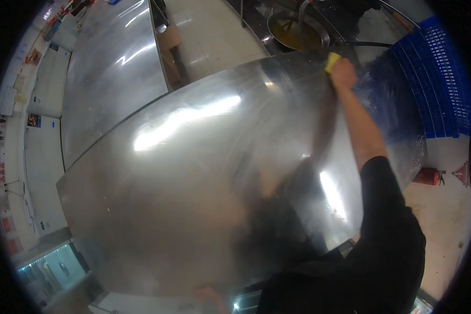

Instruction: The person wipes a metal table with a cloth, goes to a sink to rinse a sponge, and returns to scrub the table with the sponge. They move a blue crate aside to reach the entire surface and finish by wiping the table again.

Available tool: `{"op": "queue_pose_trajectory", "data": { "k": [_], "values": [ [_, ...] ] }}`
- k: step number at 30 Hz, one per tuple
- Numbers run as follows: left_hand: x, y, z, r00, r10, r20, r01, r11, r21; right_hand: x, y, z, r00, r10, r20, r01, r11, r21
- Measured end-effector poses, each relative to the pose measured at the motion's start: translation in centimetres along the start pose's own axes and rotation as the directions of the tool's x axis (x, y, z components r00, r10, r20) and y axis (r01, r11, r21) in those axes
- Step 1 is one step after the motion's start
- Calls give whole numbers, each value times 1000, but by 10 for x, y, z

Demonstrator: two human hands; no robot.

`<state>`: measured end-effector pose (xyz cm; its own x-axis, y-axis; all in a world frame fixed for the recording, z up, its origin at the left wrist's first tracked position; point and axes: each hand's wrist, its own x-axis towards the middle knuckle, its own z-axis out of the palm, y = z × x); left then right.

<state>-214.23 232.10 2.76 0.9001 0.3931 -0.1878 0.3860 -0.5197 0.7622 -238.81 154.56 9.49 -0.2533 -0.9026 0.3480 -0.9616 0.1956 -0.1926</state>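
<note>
My right hand [343,75] is stretched out to the far right part of a shiny steel table [204,183]. Its fingers are closed on a yellow cloth or sponge [332,62], pressed against the metal near the far edge. Faint smears and bright reflections show on the tabletop. Low in the view, my left hand [208,294] is at the near edge of the same table; it is dim and blurred, and its fingers cannot be made out.
Past the far edge stands a large pan of yellowish liquid [295,32]. Blue plastic crates [434,78] are stacked at the right, above a red fire extinguisher [426,176] near the floor. Another steel table [115,63] adjoins at the upper left, with white cabinets [43,157] beyond.
</note>
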Motion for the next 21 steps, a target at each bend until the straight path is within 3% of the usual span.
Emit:
{"op": "queue_pose_trajectory", "data": {
  "k": [1, 2, 3, 4, 5, 6, 7, 8, 9, 10, 12, 13, 14, 15, 16, 17, 18, 19, 21],
  "values": [
    [19, -31, -6, 995, 63, 74, -68, 995, 73, 3, -16, 4, 1000, 4, -19, -4, 1000, 17],
    [6, -14, 14, 995, 70, 74, -73, 996, 44, 7, -36, 9, 1000, -7, 4, 7, 998, 58],
    [-22, 29, 15, 999, -18, -43, 22, 996, 90, -3, -46, 10, 999, -9, 48, 5, 997, 77],
    [-41, 58, 20, 981, -99, -169, 121, 985, 125, -38, -105, -6, 971, -220, 97, 210, 973, 96],
    [-48, 67, 31, 982, -92, -165, 113, 986, 125, -70, -158, -17, 918, -310, 246, 246, 934, 257],
    [-55, 75, 35, 972, -85, -219, 109, 989, 100, -108, -205, 35, 898, -433, 76, 393, 869, 299],
    [-59, 81, 35, 960, -78, -270, 103, 991, 80, -163, -263, 50, 828, -560, 31, 530, 800, 282],
    [-54, 72, 28, 962, -70, -263, 94, 992, 79, -212, -299, 21, 642, -756, 128, 674, 637, 374],
    [-35, 53, 17, 974, -111, -199, 127, 990, 67, -243, -306, -20, 531, -827, 183, 683, 546, 486],
    [-19, 39, 8, 978, -154, -143, 164, 984, 65, -238, -305, -13, 532, -828, 178, 679, 543, 494],
    [-15, 36, 12, 980, -138, -147, 151, 985, 88, -217, -292, 21, 626, -780, 18, 695, 568, 441],
    [-17, 36, 17, 980, -126, -151, 142, 985, 95, -171, -260, 28, 702, -709, -64, 665, 621, 416],
    [-19, 37, 21, 982, -119, -148, 135, 986, 103, -118, -221, 27, 810, -585, 52, 534, 770, 349],
    [-20, 38, 27, 983, -115, -142, 131, 985, 109, -70, -174, 8, 835, -530, 148, 511, 847, 147],
    [-20, 40, 32, 984, -109, -140, 125, 986, 113, -11, -118, 53, 892, -446, -71, 452, 879, 150],
    [-20, 41, 39, 985, -101, -139, 118, 986, 118, 23, -70, 39, 900, -431, -61, 432, 902, -9],
    [-21, 42, 43, 984, -99, -147, 117, 986, 117, 58, -21, 43, 944, -315, -92, 307, 947, -99],
    [-22, 45, 44, 985, -92, -146, 111, 986, 126, 62, -23, 41, 944, -314, -97, 305, 947, -100],
    [-27, 52, 48, 985, -83, -153, 106, 983, 152, 63, -8, 36, 991, -132, 28, 130, 991, 39]
  ]
}}
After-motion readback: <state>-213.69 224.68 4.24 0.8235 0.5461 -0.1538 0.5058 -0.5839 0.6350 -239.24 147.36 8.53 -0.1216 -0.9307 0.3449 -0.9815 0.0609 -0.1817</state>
